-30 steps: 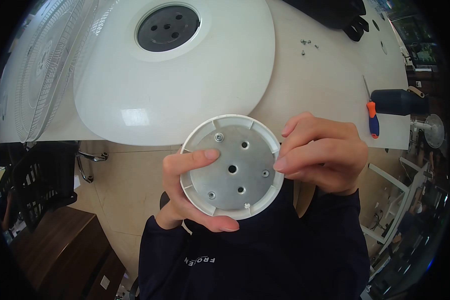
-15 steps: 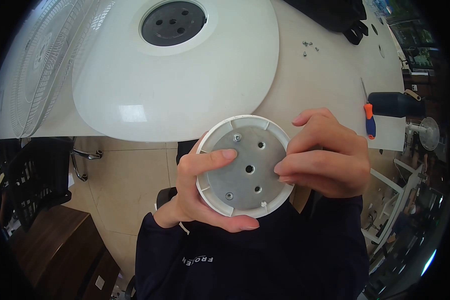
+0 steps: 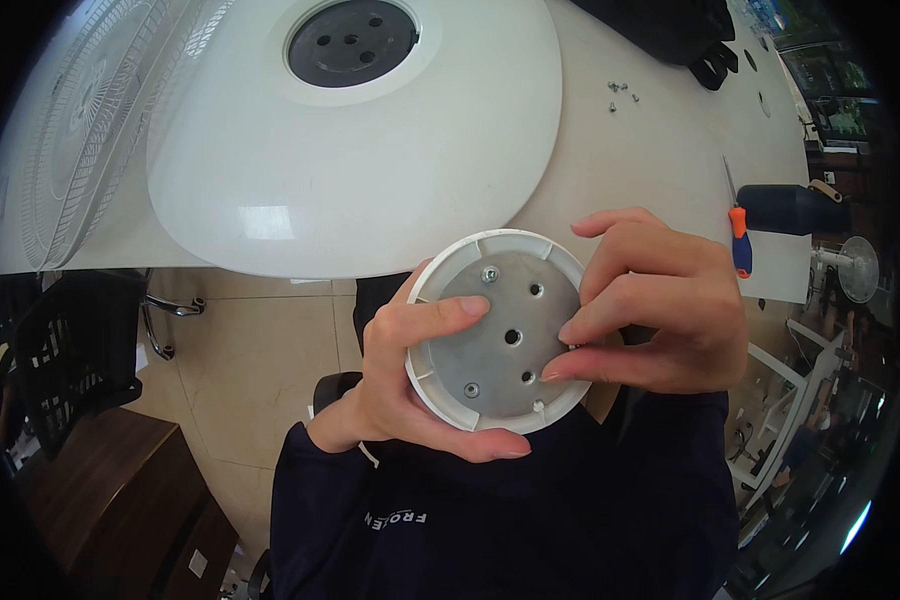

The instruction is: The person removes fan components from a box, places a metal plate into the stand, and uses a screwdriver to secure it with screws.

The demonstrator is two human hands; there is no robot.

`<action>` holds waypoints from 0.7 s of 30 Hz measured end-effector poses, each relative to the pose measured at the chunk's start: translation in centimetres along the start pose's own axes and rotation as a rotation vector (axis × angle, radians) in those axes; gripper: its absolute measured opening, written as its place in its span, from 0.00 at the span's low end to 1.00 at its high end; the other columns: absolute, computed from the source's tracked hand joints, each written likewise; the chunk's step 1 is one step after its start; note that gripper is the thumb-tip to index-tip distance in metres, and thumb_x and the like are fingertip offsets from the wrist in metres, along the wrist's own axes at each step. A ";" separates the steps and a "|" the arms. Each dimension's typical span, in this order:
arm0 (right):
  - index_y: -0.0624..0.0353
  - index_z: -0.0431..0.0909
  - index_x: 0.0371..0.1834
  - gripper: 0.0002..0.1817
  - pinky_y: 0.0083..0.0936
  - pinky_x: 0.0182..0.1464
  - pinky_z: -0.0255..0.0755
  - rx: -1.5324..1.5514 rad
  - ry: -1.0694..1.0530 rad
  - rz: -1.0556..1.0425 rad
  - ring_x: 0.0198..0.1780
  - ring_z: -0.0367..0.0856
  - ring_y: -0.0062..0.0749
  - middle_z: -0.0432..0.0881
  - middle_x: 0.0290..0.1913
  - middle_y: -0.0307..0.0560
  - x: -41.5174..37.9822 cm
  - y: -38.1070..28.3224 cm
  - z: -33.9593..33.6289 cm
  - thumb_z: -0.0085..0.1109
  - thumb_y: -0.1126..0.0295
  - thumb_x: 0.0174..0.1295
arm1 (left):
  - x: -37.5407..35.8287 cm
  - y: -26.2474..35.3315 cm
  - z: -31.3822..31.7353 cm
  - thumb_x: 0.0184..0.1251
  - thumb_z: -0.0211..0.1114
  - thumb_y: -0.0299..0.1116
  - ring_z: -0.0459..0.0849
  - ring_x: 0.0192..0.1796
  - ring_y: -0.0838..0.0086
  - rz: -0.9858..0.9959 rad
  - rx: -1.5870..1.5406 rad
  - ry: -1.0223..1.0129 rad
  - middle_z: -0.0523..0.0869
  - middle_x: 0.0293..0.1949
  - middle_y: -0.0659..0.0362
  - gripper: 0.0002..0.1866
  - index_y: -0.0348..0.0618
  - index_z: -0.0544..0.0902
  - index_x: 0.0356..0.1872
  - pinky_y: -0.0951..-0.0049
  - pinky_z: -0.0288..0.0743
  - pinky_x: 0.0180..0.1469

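A round white part with a grey metal plate [image 3: 505, 345] faces me above my lap. My left hand [image 3: 400, 360] grips it from the left, one finger lying on the plate and another along the lower rim. Screws [image 3: 490, 273] sit in the plate at upper left and lower left, beside several holes. At the plate's right edge is my right hand [image 3: 670, 310], with thumb and forefinger close together around something small that I cannot make out.
A large white base [image 3: 360, 190] with a dark round insert lies on the table. Loose screws [image 3: 613, 105], a screwdriver [image 3: 739, 240], a dark bottle [image 3: 790, 208] and a black bag [image 3: 660, 30] are to the right. A fan grille [image 3: 80, 130] stands left.
The round part and my left hand have shifted slightly right. My right thumb has moved down and left over the plate, and its fingertips now show more clearly.
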State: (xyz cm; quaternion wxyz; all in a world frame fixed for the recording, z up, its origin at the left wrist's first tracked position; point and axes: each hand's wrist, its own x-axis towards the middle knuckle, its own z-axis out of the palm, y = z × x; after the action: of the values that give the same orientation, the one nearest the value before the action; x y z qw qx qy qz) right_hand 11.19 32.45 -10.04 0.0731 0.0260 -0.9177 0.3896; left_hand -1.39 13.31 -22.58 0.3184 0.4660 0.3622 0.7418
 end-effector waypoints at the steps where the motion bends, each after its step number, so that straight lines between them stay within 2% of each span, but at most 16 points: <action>1: 0.55 0.85 0.32 0.18 0.47 0.57 0.77 0.026 -0.019 0.047 0.32 0.80 0.28 0.81 0.31 0.37 0.1 -0.1 0.0 0.85 0.69 0.39 | 0.0 0.0 0.0 0.37 0.91 0.41 0.80 0.61 0.48 0.001 -0.001 0.000 0.74 0.61 0.36 0.53 0.48 0.67 0.67 0.55 0.79 0.57; 6: 0.55 0.84 0.30 0.18 0.40 0.53 0.78 0.044 -0.064 0.116 0.31 0.80 0.30 0.80 0.31 0.37 0.6 -0.4 -0.4 0.86 0.68 0.39 | 0.3 0.1 -0.1 0.36 0.91 0.40 0.80 0.62 0.48 -0.002 -0.012 0.008 0.73 0.61 0.36 0.53 0.49 0.68 0.67 0.54 0.79 0.57; 8: 0.56 0.86 0.32 0.16 0.41 0.54 0.79 0.255 -0.071 0.225 0.32 0.81 0.31 0.80 0.31 0.37 0.7 -0.6 -0.7 0.85 0.69 0.41 | 0.4 0.2 -0.3 0.36 0.91 0.40 0.80 0.62 0.48 0.011 0.015 0.001 0.73 0.62 0.37 0.53 0.48 0.68 0.67 0.55 0.79 0.57; 9: 0.56 0.86 0.32 0.16 0.41 0.54 0.79 0.256 -0.072 0.222 0.32 0.81 0.31 0.80 0.31 0.37 0.6 -0.3 -0.7 0.85 0.69 0.41 | 0.3 0.3 -0.3 0.36 0.91 0.40 0.80 0.62 0.48 0.011 0.017 0.002 0.73 0.62 0.37 0.53 0.48 0.68 0.67 0.55 0.79 0.57; 11: 0.57 0.88 0.36 0.15 0.41 0.56 0.79 0.161 -0.093 0.047 0.32 0.81 0.29 0.80 0.32 0.38 0.2 0.4 -0.8 0.83 0.72 0.44 | 0.1 0.4 -0.2 0.36 0.91 0.40 0.80 0.62 0.48 -0.025 0.009 0.003 0.73 0.62 0.37 0.53 0.48 0.67 0.67 0.55 0.79 0.57; 14: 0.57 0.89 0.38 0.15 0.43 0.59 0.79 0.105 -0.096 -0.013 0.32 0.82 0.28 0.80 0.33 0.39 0.2 0.9 -0.9 0.82 0.74 0.45 | 0.1 0.3 -0.3 0.36 0.91 0.40 0.80 0.62 0.49 -0.025 0.024 0.001 0.73 0.62 0.37 0.53 0.48 0.67 0.67 0.56 0.79 0.57; 18: 0.57 0.89 0.38 0.16 0.46 0.60 0.79 0.104 -0.068 0.034 0.29 0.80 0.24 0.80 0.34 0.39 0.0 0.6 -0.8 0.81 0.75 0.45 | 0.1 0.0 -0.3 0.35 0.91 0.41 0.80 0.61 0.49 -0.010 0.035 0.009 0.73 0.62 0.37 0.54 0.48 0.67 0.67 0.56 0.79 0.57; 20: 0.55 0.85 0.36 0.12 0.21 0.24 0.66 0.134 -0.090 0.158 0.23 0.75 0.23 0.77 0.34 0.38 0.4 -0.4 -0.9 0.78 0.75 0.48 | 0.2 0.0 -0.2 0.35 0.91 0.42 0.81 0.60 0.50 -0.006 -0.009 -0.001 0.73 0.62 0.37 0.54 0.47 0.67 0.67 0.56 0.79 0.57; 21: 0.55 0.85 0.36 0.12 0.21 0.24 0.66 0.133 -0.089 0.155 0.23 0.75 0.23 0.77 0.34 0.38 0.4 -0.2 -1.0 0.78 0.75 0.48 | 0.2 0.0 -0.2 0.35 0.91 0.42 0.81 0.60 0.50 -0.004 -0.006 -0.002 0.73 0.62 0.37 0.54 0.47 0.67 0.67 0.56 0.79 0.57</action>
State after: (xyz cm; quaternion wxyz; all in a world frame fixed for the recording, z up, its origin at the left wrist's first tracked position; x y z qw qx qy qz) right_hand 10.97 33.02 -9.12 0.0002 -0.0229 -0.8914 0.4526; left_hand -1.68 13.44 -22.58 0.3216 0.4650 0.3607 0.7418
